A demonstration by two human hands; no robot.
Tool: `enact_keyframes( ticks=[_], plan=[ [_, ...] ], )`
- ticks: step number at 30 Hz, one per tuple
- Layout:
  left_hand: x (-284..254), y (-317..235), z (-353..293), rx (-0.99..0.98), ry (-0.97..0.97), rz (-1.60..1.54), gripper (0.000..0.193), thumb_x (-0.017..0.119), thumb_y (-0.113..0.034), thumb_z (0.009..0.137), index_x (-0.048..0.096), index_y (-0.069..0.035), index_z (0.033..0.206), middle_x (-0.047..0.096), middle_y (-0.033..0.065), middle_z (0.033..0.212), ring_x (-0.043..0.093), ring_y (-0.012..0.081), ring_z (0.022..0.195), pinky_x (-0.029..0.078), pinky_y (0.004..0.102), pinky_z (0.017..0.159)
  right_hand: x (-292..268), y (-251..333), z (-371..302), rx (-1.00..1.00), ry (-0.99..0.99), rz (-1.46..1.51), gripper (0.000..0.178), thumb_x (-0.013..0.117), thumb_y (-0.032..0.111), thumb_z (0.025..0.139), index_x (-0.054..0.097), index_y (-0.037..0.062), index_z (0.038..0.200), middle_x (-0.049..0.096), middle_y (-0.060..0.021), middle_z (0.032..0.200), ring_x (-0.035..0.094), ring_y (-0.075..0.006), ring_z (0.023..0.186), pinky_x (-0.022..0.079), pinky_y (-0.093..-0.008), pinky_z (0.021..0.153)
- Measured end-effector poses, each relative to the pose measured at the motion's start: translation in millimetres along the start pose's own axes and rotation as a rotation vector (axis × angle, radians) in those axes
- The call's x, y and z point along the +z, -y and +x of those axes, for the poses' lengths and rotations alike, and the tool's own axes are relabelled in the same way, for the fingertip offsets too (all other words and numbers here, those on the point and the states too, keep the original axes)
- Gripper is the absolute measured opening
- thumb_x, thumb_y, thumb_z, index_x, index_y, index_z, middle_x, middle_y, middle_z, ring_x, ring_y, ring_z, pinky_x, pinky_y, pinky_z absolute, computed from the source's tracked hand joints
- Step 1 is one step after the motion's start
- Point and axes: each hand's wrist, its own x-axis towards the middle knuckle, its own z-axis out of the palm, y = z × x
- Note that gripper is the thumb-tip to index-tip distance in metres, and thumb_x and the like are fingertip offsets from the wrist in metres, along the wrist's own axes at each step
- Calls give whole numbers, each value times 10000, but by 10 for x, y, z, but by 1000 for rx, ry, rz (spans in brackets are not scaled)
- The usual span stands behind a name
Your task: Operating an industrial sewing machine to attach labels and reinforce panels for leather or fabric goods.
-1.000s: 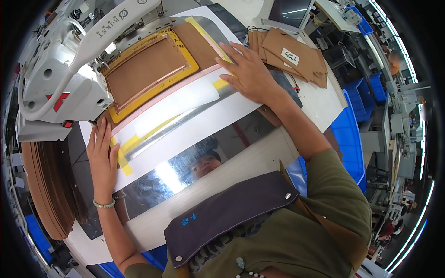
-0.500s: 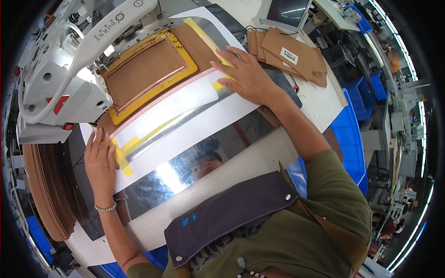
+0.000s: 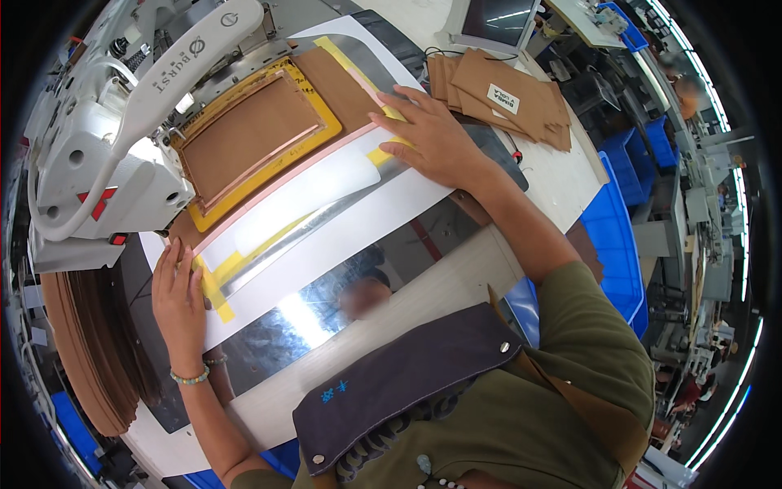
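A brown leather-like panel [image 3: 358, 91] lies under the arm of a white sewing machine [image 3: 98, 163]. On the panel rests a yellow frame [image 3: 332, 122] with a copper-coloured inner border. Along the panel's near side runs a pink strip, beside a white and silver plate [image 3: 326, 181] with yellow tape at its corners. My left hand [image 3: 179, 297] lies flat at the near left corner by the tape, fingers stretched. With fingers spread, my right hand [image 3: 436, 143] rests over the right end of the plate and panel edge. Neither hand grips anything; the fingertips touch the edges.
A stack of brown panels [image 3: 85, 350] stands at the left. Brown flat pieces [image 3: 505, 77], one with a white label, lie at the back right near a screen [image 3: 497, 20]. White paper and a shiny metal plate [image 3: 285, 342] cover the near table. Blue bins [image 3: 615, 253] sit right.
The view has shifted slightly. Both hands keep their places at the two ends of the panel and plate, with no clear movement against them.
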Motion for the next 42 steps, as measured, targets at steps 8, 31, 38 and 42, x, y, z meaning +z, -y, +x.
enact_keyframes(
  ticks=[8, 31, 38, 42],
  plan=[
    [-12, -8, 18, 38, 2, 14, 389, 672, -85, 1037, 700, -39, 1422, 630, 130, 1548, 574, 355, 1436, 448, 467, 1207, 45, -32, -24, -41, -94, -16, 531, 578, 480, 1106, 693, 89, 1446, 522, -141, 1638, 371, -343, 1571, 367, -508, 1241],
    [-1435, -1621, -473, 1177, -1105, -349, 542, 723, -60, 993, 544, 43, 1494, 418, 206, 1648, 302, 352, 1584, 457, 467, 1221, -1293, -1389, 0, 431, -663, 534, 202, 654, 188, 1109, 708, 32, 1225, 722, -2, 1086, 648, -96, 983, 500, -270, 925],
    [-1010, -1278, -249, 984, -590, -237, 223, 731, -193, 977, 739, -70, 1162, 743, 99, 1212, 717, 312, 1170, 612, 422, 877, -556, 54, 1430, -310, -223, 293, 228, 678, 177, 1055, 799, 60, 1209, 740, -72, 1155, 681, -266, 1027, 535, -363, 968],
    [-575, -636, 7, 468, -78, 15, 211, 697, -104, 996, 749, -38, 1190, 737, 136, 1293, 693, 367, 1249, 580, 454, 967, 75, 739, 1760, -346, -152, 111, 162, 716, 130, 961, 847, 114, 1054, 740, -56, 1011, 652, -258, 1158, 517, -436, 1012]
  ],
)
